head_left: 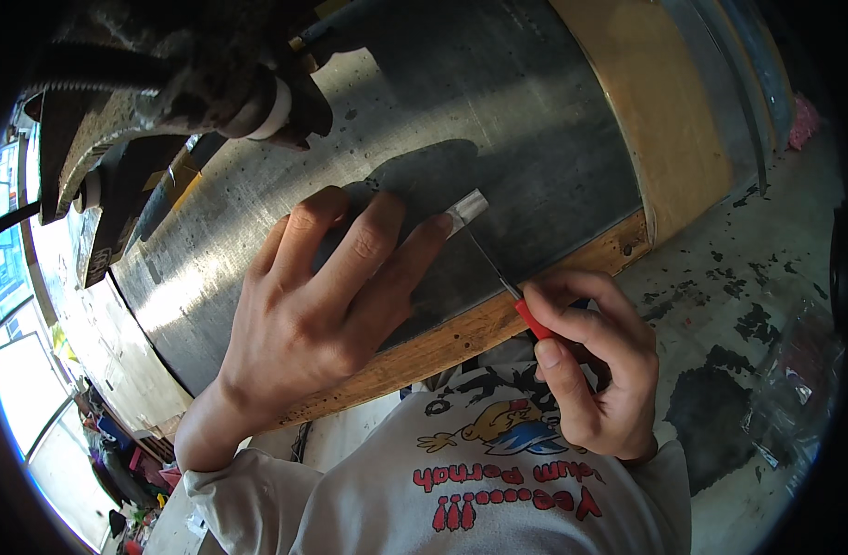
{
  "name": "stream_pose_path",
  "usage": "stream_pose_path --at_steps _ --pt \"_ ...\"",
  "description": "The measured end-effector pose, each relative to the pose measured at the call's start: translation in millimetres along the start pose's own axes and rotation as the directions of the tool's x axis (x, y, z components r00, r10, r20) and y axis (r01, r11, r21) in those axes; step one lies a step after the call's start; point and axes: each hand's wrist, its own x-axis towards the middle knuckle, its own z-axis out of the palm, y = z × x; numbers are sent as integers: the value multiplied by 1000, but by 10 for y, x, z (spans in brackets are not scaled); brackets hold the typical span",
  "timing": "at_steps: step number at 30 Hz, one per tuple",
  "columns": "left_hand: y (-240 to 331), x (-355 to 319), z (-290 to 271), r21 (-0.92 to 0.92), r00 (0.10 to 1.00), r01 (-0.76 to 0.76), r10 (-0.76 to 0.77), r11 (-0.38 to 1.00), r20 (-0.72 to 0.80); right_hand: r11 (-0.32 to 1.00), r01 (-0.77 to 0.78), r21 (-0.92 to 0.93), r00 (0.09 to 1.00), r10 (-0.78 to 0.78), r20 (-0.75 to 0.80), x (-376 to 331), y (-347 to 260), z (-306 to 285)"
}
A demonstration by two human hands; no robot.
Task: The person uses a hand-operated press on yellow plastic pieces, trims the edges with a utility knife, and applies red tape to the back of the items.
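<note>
Right hand (595,365) clamped on red-handled screwdriver (507,287), long axis diagonal, tip pointing up-left to small metal piece (466,211). Left hand (327,296) spread flat, fingertips pinning piece on metal tabletop (498,102).

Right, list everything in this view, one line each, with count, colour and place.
metal sheet: one, grey, covering the tabletop, speckled and scratched.
wooden table edge: one, tan, along the near side of the sheet.
small metal piece: one, silver, on the sheet at the left fingertips.
screwdriver: one, red handle with a thin dark shaft, tip at the metal piece.
machine: one, dark and grimy, top left on the table.
concrete floor: grey with dark stains, right side.
shirt: one, white with a cartoon print, bottom centre.
left hand: flat on the sheet, fingers pressing the metal piece.
right hand: gripping the screwdriver handle.
</note>
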Motion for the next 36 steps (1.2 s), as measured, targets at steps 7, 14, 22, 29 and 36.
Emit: stream_pose_path --at_steps 7,14,22,29,36 --pt "4 -2 -12 -2 1000 -6 6 1000 -10 998 49 -32 999 -50 -9 -19 33 4" --pt "-1 -2 -1 -27 1000 -5 4 1000 -25 998 -69 12 997 69 -31 -97 -55 3" --pt "-28 -22 38 -30 996 -29 27 999 -82 999 35 13 996 -34 -79 -64 26 22" --pt "-54 -28 29 -37 998 -16 14 999 -61 998 41 -41 999 -42 -35 43 19 50" --pt "-59 -29 32 -48 998 -25 22 999 -56 999 9 -47 999 -11 -40 39 -6 52"
